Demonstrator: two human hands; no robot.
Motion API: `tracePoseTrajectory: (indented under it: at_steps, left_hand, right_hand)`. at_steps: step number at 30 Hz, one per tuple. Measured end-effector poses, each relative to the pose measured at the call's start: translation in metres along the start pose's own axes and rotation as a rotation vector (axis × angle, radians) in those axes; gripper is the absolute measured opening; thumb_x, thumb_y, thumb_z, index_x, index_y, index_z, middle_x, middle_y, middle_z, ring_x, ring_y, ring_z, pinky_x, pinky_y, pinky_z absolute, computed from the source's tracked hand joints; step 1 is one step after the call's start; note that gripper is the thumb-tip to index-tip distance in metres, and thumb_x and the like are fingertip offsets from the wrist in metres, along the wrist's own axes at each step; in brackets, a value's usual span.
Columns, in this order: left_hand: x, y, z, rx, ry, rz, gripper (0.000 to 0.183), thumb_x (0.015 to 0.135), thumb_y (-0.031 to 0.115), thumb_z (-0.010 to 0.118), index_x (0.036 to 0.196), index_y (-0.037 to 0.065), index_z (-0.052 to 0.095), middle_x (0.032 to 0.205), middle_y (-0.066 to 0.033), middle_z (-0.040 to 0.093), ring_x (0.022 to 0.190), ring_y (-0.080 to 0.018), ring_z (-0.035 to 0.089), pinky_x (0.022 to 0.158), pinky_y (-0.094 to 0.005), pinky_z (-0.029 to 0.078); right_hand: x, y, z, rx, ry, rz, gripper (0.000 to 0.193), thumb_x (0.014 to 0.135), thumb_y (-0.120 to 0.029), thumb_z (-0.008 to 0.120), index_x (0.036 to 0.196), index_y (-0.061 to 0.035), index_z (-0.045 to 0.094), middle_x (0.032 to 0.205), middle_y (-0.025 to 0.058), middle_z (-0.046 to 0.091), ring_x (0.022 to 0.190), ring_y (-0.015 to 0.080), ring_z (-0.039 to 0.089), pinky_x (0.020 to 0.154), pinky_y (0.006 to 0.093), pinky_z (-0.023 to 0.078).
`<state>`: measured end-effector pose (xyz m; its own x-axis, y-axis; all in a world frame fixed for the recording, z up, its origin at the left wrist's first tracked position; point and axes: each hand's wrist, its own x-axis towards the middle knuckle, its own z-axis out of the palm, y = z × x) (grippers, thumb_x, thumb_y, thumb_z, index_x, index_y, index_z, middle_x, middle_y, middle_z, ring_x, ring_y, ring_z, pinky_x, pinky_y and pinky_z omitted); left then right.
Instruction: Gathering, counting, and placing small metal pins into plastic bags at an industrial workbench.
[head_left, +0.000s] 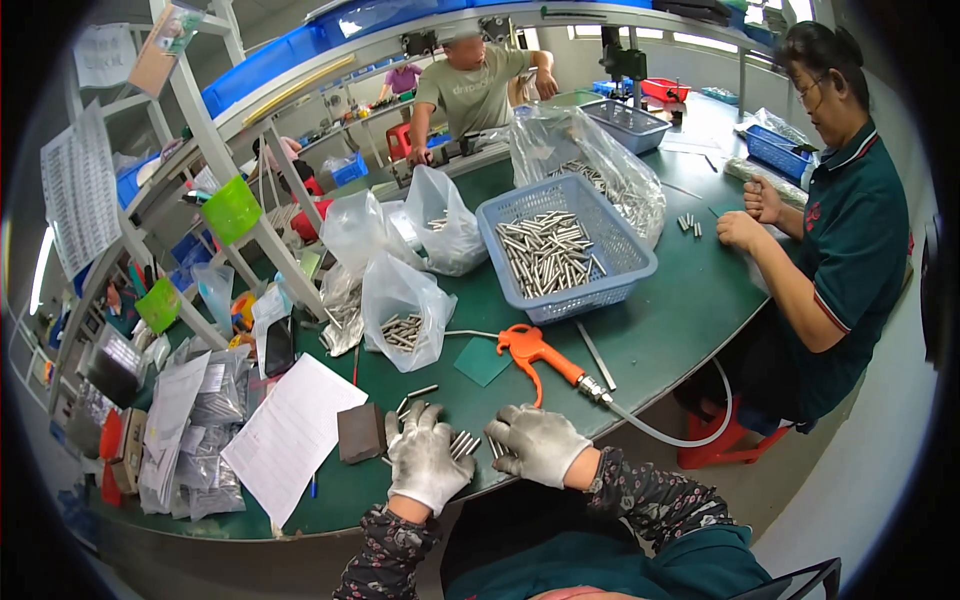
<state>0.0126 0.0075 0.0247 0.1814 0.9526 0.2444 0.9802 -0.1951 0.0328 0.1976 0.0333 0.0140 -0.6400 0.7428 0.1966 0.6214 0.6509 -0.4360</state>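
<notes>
Both my hands wear white gloves with greyed fingertips, at the near edge of the green table. My left hand [428, 462] lies palm down with its fingers apart. Short metal pins [464, 444] stick out beside its thumb, and a few more lie past its fingertips. Close by on the right, my right hand [538, 446] has its fingers curled down round several small metal pins, partly hidden by the glove. An orange air blow gun [540, 356] with a clear hose lies just beyond my right hand. A dark square block [361, 433] sits left of my left hand.
A blue basket [640, 272] of metal pins stands mid-table, with plastic bags [437, 306] of pins to its left. Paper sheets [290, 440] and bagged parts cover the left side. A co-worker [850, 230] sits at the right with pins before them; another person stands beyond the table.
</notes>
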Motion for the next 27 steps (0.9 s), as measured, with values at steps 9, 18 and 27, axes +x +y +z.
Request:
tracePoseTrajectory:
  at_steps: [9,18,27]
  left_hand:
    - [0.009,-0.006,-0.017,-0.061,-0.149,0.283,0.035,0.060,0.010,0.064,0.095,0.013,0.067,0.129,-0.0111,0.049,0.125,-0.0359,0.040,0.106,-0.0586,0.021]
    - [0.005,-0.006,-0.009,-0.148,-0.008,0.465,0.038,0.066,0.007,0.064,0.103,0.016,0.063,0.128,-0.0095,0.050,0.123,-0.0323,0.044,0.103,-0.0573,0.027]
    - [-0.018,-0.031,-0.003,-0.166,0.105,0.243,0.061,0.065,0.030,0.072,0.117,0.005,0.051,0.125,-0.0149,0.048,0.120,-0.0358,0.042,0.103,-0.0523,0.029]
  right_hand:
    - [0.003,0.005,-0.006,0.005,-0.025,0.021,0.041,0.073,-0.029,0.069,0.105,-0.0067,0.056,0.099,0.0127,0.055,0.093,0.0324,0.057,0.075,0.0420,0.049]
    - [0.004,-0.002,-0.002,-0.055,-0.031,-0.037,0.057,0.075,-0.045,0.065,0.118,-0.0098,0.052,0.104,0.0154,0.053,0.096,0.0338,0.056,0.076,0.0433,0.050]
    - [0.009,-0.015,-0.008,-0.211,-0.139,-0.012,0.068,0.078,-0.060,0.053,0.127,-0.0141,0.051,0.110,0.0164,0.052,0.101,0.0333,0.054,0.080,0.0445,0.048]
